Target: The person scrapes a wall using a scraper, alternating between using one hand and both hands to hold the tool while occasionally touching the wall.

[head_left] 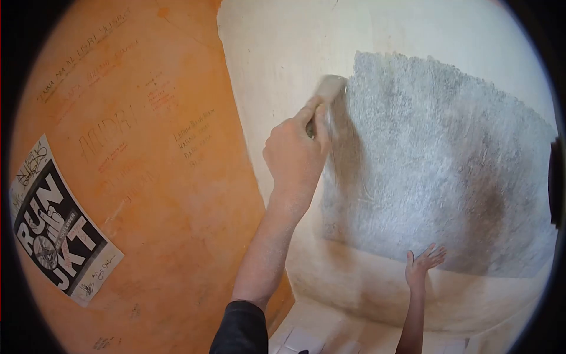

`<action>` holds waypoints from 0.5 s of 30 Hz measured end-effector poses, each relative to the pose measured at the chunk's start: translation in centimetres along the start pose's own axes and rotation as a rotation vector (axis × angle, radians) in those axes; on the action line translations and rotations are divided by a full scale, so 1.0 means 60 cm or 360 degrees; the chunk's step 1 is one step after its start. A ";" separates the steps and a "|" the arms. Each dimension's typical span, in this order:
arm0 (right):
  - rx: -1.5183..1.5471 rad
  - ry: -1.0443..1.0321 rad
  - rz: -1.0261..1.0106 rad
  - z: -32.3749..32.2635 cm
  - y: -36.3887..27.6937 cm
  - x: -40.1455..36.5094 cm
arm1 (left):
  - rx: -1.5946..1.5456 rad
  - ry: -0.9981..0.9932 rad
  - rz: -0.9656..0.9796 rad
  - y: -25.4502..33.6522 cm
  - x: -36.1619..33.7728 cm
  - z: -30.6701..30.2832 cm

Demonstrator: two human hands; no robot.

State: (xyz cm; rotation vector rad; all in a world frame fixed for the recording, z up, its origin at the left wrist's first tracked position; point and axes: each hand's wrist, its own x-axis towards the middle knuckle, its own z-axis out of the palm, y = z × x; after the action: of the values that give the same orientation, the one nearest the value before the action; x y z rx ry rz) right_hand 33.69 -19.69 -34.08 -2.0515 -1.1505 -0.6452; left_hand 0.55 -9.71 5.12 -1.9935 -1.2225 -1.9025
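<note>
My left hand (298, 144), in a black sleeve, is closed round a flat, brush-like tool (333, 86). The tool's broad pale end is blurred and meets the white wall at the upper left edge of a rough grey coating (413, 135). This coating glistens and has ragged edges along its top. Lower on the right, my right hand (420, 265) is open, fingers spread and thumb apart, overlapping the bottom edge of the grey area. Nothing shows in it.
To the left stands an orange wall (194, 218) with handwriting on it. A black-and-white poster (62, 230) is stuck there. Bare white wall (283, 35) surrounds the grey coating, and pale tiles (303, 339) show at the bottom. A dark object (556, 183) juts in at the right edge.
</note>
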 end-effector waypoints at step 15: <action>0.0028 -0.0081 0.0021 -0.011 0.013 0.003 | -0.0119 0.0033 -0.0059 0.015 0.034 0.012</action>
State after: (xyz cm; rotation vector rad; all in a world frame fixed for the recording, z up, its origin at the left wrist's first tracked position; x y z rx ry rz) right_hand 34.37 -20.40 -33.78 -2.0698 -1.1668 -0.5775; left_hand 1.40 -8.95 7.14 -1.9958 -1.2082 -2.0096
